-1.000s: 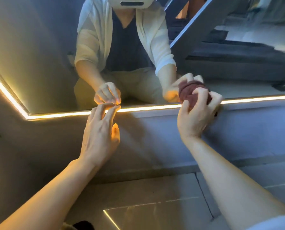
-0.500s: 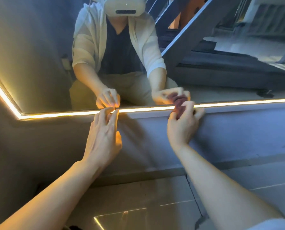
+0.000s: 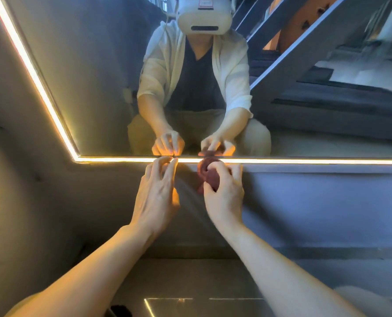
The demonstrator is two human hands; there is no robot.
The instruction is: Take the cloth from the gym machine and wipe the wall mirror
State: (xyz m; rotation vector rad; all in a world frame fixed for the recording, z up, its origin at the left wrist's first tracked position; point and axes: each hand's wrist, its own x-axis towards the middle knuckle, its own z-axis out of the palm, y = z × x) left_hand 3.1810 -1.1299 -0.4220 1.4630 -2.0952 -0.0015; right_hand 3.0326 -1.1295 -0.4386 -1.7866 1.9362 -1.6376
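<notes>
My right hand grips a bunched dark red cloth against the wall just below the lit bottom edge of the wall mirror. The cloth's top touches the glowing strip. My left hand reaches up beside it, fingers slightly bent, their tips touching the mirror's bottom edge, holding nothing. The mirror reflects both hands and a crouching person in a white shirt.
A grey wall runs below the mirror down to a glossy tiled floor. The mirror's left edge slants up to the left with its own light strip. Stairs show in the reflection at the right.
My right hand has carried the cloth left and down, from the mirror glass to just below the lit bottom edge. The view has pulled back and up. My left hand stays at the edge.
</notes>
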